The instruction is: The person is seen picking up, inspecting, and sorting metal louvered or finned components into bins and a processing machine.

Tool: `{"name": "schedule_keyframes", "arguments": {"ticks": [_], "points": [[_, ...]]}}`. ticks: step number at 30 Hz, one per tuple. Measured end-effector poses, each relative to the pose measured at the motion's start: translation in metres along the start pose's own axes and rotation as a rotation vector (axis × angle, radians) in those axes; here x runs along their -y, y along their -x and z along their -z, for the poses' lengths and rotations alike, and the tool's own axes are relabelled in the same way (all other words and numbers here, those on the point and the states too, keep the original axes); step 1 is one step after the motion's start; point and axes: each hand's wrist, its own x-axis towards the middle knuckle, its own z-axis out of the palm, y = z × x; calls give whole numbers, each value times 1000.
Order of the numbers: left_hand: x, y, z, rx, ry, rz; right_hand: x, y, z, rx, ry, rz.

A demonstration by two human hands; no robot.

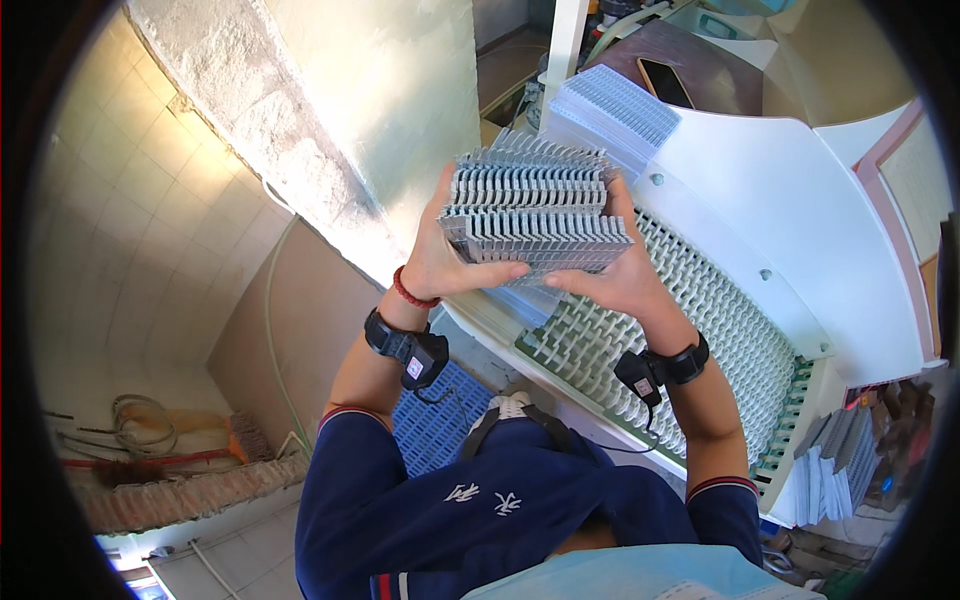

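Note:
Both my hands hold up a stack of grey, slotted, comb-like plates (535,205) above the left end of a machine's conveyor belt. My left hand (452,255) is closed on the stack's left side, its thumb along the near lower edge. On the other side my right hand (625,275) grips the stack, with its thumb reaching in under the front edge. The fingers behind the stack are mostly hidden. Below and to the right runs the pale green and white link belt (690,325). A similar pile of light grey plates (618,112) lies on the machine just beyond my right hand.
A white curved machine cover (770,210) borders the belt. A phone (665,83) rests on a brown surface at the back. More grey plates (835,465) stand at the lower right. Blue slatted matting (440,415) covers floor near my shoes. A broom head (248,438) lies at the left.

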Motion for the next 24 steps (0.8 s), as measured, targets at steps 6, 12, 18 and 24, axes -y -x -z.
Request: {"name": "schedule_keyframes", "arguments": {"ticks": [6, 12, 18, 24], "points": [[10, 7, 21, 127, -373, 52, -21, 1, -4, 83, -58, -54], [14, 18, 0, -57, -40, 58, -18, 0, -7, 103, -174, -3], [18, 21, -24, -156, 153, 39, -18, 0, -19, 28, -341, 24], [21, 22, -18, -116, 41, 73, -22, 0, -3, 118, -120, 29]]}}
